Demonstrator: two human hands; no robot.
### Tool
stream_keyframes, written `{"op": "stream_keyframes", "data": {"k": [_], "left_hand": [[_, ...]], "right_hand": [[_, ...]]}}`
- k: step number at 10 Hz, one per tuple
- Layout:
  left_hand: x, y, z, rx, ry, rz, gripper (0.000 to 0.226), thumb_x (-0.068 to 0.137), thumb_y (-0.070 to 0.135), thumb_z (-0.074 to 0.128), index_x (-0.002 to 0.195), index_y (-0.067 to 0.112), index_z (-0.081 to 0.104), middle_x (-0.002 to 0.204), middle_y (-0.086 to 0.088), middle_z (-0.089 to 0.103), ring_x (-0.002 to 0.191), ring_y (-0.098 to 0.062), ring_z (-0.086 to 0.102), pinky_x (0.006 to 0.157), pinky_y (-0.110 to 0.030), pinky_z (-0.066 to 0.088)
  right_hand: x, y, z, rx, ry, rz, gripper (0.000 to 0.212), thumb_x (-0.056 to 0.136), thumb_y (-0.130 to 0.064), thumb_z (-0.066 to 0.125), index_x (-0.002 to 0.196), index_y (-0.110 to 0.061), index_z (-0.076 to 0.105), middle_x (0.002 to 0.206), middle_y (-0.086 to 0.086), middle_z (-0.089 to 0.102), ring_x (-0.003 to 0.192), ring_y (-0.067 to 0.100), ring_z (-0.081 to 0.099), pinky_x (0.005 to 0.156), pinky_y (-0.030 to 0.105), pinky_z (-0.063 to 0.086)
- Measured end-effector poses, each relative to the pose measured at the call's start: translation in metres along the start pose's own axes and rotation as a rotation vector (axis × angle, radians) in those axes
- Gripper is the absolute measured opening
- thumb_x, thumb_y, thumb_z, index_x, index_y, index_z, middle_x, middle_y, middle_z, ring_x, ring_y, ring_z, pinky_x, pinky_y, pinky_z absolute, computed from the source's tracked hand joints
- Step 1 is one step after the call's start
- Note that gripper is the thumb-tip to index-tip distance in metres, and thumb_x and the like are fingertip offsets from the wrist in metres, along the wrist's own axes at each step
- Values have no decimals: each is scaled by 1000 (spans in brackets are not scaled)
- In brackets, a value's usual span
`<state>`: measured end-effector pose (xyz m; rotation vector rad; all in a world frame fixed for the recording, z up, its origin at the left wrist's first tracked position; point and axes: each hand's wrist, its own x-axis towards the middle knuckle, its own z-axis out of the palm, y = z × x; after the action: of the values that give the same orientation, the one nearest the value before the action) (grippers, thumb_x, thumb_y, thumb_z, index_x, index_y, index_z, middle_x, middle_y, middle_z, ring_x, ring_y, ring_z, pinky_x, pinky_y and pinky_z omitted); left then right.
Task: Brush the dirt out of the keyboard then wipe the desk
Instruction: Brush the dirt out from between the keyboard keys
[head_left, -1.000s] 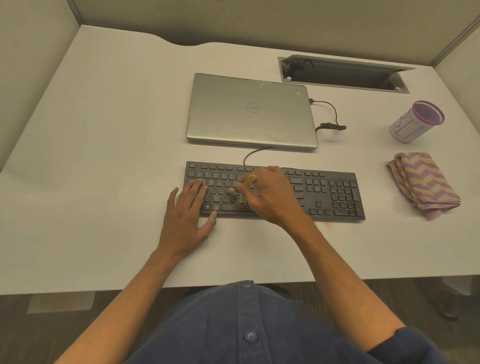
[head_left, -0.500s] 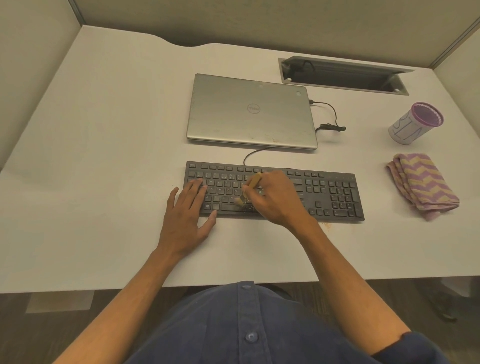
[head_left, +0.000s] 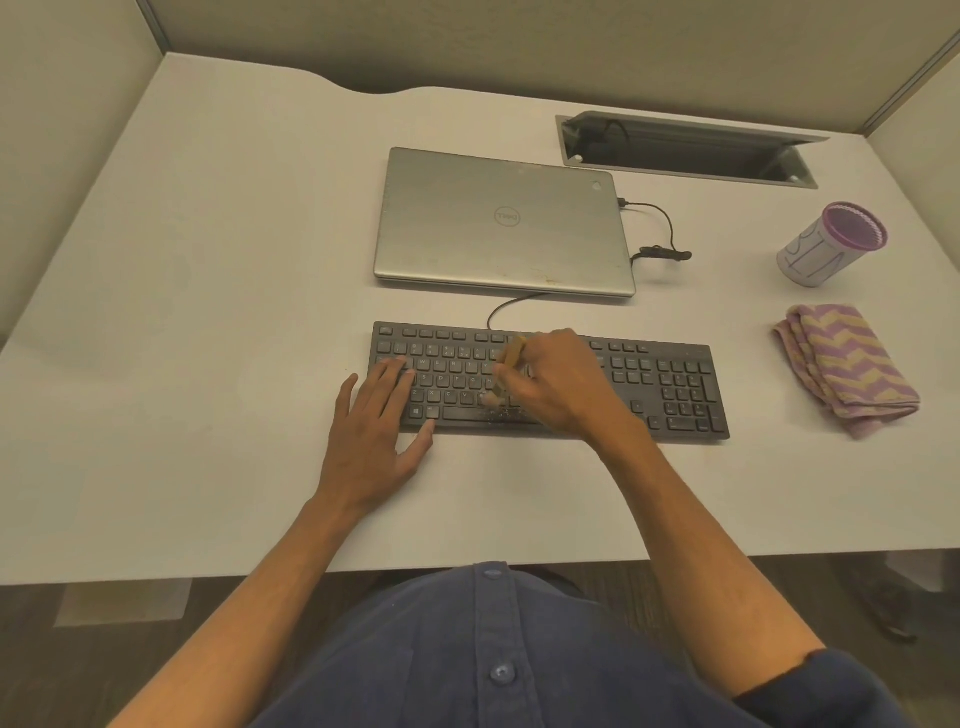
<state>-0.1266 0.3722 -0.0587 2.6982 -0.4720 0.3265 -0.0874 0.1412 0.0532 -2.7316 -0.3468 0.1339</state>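
Observation:
A black keyboard (head_left: 675, 387) lies on the white desk (head_left: 208, 312) in front of me. My right hand (head_left: 558, 384) grips a small wooden-handled brush (head_left: 506, 364), whose bristles touch the keys just above the space bar. Pale crumbs of dirt (head_left: 501, 414) speckle the space bar. My left hand (head_left: 376, 421) rests flat on the keyboard's left end, fingers straight over the keys and thumb at its front edge. A folded purple and yellow zigzag cloth (head_left: 847, 371) lies on the desk to the right of the keyboard.
A closed silver laptop (head_left: 501, 223) sits behind the keyboard, with a black cable (head_left: 660, 228) at its right side. A purple-rimmed cup (head_left: 831, 244) stands at the right. A grey cable slot (head_left: 685, 150) opens at the back right. Partition walls enclose the desk.
My right hand has swept the brush down the middle keys towards the space bar, its handle swinging more upright. My left hand has stayed in place.

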Motion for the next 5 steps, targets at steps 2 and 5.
{"op": "stream_keyframes", "data": {"k": [2,5], "left_hand": [[0,0,0,-1,-4,-1,68,96,49,43,146,5,47,157,-10,41,146,-27,36,122,-51,22],[0,0,0,-3,2,2,67,96,49,43,146,5,47,157,-10,41,146,-27,37,122,-51,22]], "right_hand": [[1,2,2,65,24,15,32,94,-45,49,82,-30,74,85,-4,73,71,13,61,72,31,47],[4,-1,2,16,2,12,35,95,-48,48,85,-28,75,83,-4,73,67,12,60,68,31,49]]}}
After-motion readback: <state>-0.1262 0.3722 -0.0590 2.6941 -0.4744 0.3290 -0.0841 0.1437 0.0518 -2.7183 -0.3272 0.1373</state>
